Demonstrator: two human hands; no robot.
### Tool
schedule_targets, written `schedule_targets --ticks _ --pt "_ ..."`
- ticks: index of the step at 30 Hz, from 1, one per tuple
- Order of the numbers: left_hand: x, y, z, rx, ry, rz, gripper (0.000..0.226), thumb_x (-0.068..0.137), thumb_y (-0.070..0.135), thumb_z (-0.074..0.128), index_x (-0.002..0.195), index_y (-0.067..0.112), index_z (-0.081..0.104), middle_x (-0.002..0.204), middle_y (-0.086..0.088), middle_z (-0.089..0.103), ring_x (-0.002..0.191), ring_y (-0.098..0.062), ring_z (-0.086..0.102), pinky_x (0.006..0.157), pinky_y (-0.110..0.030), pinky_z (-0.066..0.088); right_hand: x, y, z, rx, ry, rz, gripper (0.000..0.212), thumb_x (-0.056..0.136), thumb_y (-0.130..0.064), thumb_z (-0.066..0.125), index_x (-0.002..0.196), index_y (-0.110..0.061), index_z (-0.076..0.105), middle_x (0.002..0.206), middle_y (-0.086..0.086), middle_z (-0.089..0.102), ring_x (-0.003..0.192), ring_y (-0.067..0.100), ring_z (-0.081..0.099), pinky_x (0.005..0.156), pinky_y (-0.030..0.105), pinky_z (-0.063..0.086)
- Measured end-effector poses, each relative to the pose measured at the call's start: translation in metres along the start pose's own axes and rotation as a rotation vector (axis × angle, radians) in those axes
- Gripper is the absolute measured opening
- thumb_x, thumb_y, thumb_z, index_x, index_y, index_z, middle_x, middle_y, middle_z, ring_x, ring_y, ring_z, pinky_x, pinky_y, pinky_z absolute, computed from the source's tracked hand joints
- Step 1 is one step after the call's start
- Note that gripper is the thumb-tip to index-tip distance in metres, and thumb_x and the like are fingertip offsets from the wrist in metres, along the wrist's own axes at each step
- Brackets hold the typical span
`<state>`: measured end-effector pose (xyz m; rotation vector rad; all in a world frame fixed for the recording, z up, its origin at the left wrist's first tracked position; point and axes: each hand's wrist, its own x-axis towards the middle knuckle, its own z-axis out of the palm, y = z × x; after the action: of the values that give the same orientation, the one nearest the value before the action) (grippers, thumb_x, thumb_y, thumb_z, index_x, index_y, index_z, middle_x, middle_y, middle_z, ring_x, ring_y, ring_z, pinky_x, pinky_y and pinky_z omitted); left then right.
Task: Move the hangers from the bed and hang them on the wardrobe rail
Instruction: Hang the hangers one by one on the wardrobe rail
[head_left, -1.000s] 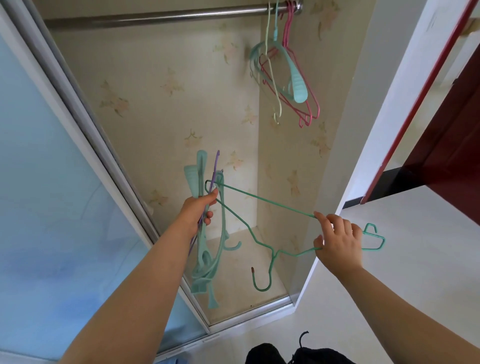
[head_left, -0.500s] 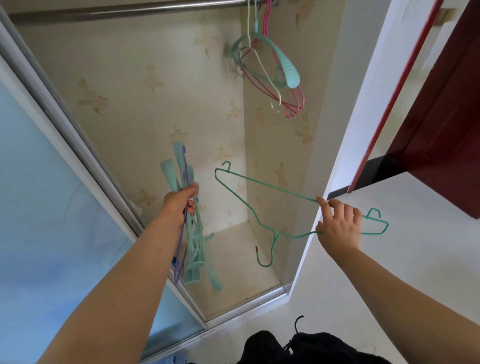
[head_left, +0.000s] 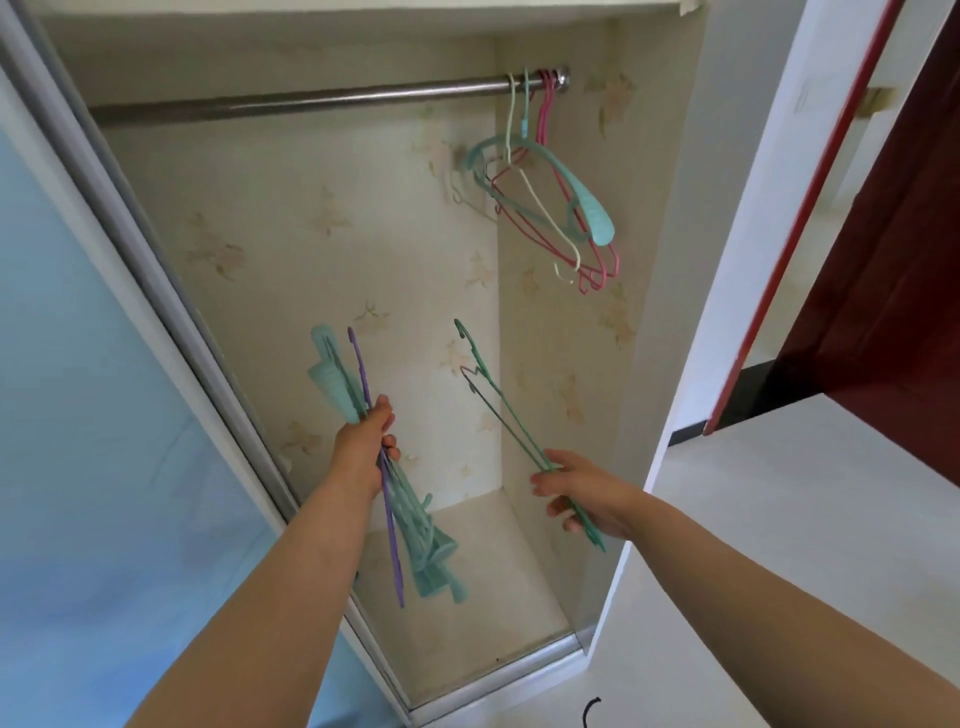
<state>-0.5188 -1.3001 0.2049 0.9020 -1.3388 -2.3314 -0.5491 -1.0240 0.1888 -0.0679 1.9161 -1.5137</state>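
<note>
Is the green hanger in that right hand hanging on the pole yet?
Not yet. The right hand holds the green wire hanger low inside the wardrobe, well below the rail. Only the hangers at the rail's right end hang there.

Bright, even daylight, strongest at right over white floor (head_left: 779, 519) and white wall panel (head_left: 753, 208). Thin green wire hanger (head_left: 498, 410) throws dark, crisp shadow on floral-papered wardrobe back wall (head_left: 311, 234). Soft sheen along steel wardrobe rail (head_left: 311, 101). Wide-angle bowing at left, near edges. Slight softness overall; forearms near camera smeared.
</note>
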Motion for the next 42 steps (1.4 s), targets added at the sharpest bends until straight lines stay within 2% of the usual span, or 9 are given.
schedule_targets --ticks 5,13,22,28,31,33,36,39,42 --pt "-0.004 0.034 0.0 -0.047 -0.114 -0.003 0.021 0.1 0.023 0.046 0.087 0.012 0.059 0.087 -0.001 0.06 0.047 -0.008 0.042 0.035 -0.015 0.033 0.012 -0.076 0.027 0.065 0.098 -0.247 0.048 0.078 -0.038 0.073 0.114 -0.01 0.058 0.089 0.004 0.057 0.043 0.009 0.045 0.038 0.02 0.029" --pt "-0.013 0.077 0.008 -0.052 -0.256 0.053 0.016 0.099 0.019 0.049 0.104 0.013 0.064 0.1 0.0 0.065 0.064 -0.011 0.063 0.043 -0.018 0.045 0.033 -0.24 0.029 0.277 0.083 -0.334 0.046 0.08 -0.054 0.067 0.107 -0.019 0.054 0.118 0.002 0.061 0.035 0.004 0.029 0.032 0.014 0.023" --pt "-0.016 0.098 0.018 -0.104 -0.256 0.125 0.018 0.102 0.026 0.043 0.094 0.015 0.055 0.109 -0.005 0.068 0.081 -0.018 0.073 0.051 -0.023 0.053 0.076 -0.283 0.01 0.241 0.144 -0.237 0.064 0.076 -0.052 0.072 0.115 -0.009 0.045 0.099 0.009 0.053 0.055 0.016 0.062 0.036 0.022 0.047" --pt "-0.018 0.093 0.018 -0.163 -0.265 0.08 0.024 0.103 0.021 0.038 0.089 0.014 0.056 0.105 -0.004 0.068 0.083 -0.017 0.072 0.063 -0.028 0.053 0.088 -0.241 -0.007 -0.256 0.729 -0.37 0.054 0.087 -0.042 0.06 0.12 -0.001 0.05 0.12 0.02 0.055 0.102 0.037 0.058 0.09 0.047 0.049" --pt "-0.016 0.083 0.02 -0.184 -0.231 0.072 0.024 0.104 0.02 0.037 0.087 0.015 0.053 0.106 -0.002 0.067 0.087 -0.016 0.069 0.066 -0.029 0.05 0.061 -0.206 0.018 -0.447 1.001 -0.907 0.047 0.086 -0.03 0.059 0.124 -0.004 0.048 0.127 0.016 0.049 0.117 0.033 0.048 0.095 0.043 0.039" --pt "-0.015 0.077 0.021 -0.179 -0.213 0.069 0.023 0.103 0.018 0.037 0.086 0.016 0.053 0.107 0.0 0.068 0.087 -0.015 0.069 0.065 -0.028 0.049 0.036 -0.186 0.04 -0.497 0.666 -1.036 0.046 0.088 -0.048 0.055 0.12 -0.014 0.053 0.123 0.005 0.054 0.106 0.019 0.055 0.088 0.036 0.045" --pt "-0.014 0.068 0.023 -0.17 -0.18 0.067 0.021 0.103 0.017 0.039 0.088 0.016 0.053 0.108 0.001 0.068 0.086 -0.014 0.07 0.059 -0.025 0.048 0.012 -0.166 0.057 -0.881 0.006 -0.582 0.076 0.078 -0.081 0.037 0.123 -0.023 0.057 0.125 -0.002 0.059 0.105 0.017 0.059 0.08 0.027 0.044" --pt "-0.015 0.059 0.028 -0.164 -0.18 0.071 0.015 0.102 0.016 0.043 0.095 0.014 0.055 0.113 -0.001 0.068 0.09 -0.017 0.071 0.053 -0.023 0.049 0.008 -0.146 0.061 -1.223 -0.114 -0.445 0.056 0.091 -0.061 0.043 0.123 -0.017 0.056 0.125 0.001 0.059 0.109 0.022 0.057 0.088 0.032 0.045" --pt "-0.015 0.058 0.03 -0.104 -0.191 0.075 0.015 0.102 0.017 0.043 0.098 0.013 0.056 0.11 -0.004 0.067 0.088 -0.02 0.07 0.06 -0.027 0.052 0.007 -0.132 0.058 -1.036 -0.05 -0.405 0.036 0.101 -0.041 0.034 0.103 -0.016 0.06 0.104 0.0 0.068 0.093 0.021 0.062 0.087 0.038 0.05"
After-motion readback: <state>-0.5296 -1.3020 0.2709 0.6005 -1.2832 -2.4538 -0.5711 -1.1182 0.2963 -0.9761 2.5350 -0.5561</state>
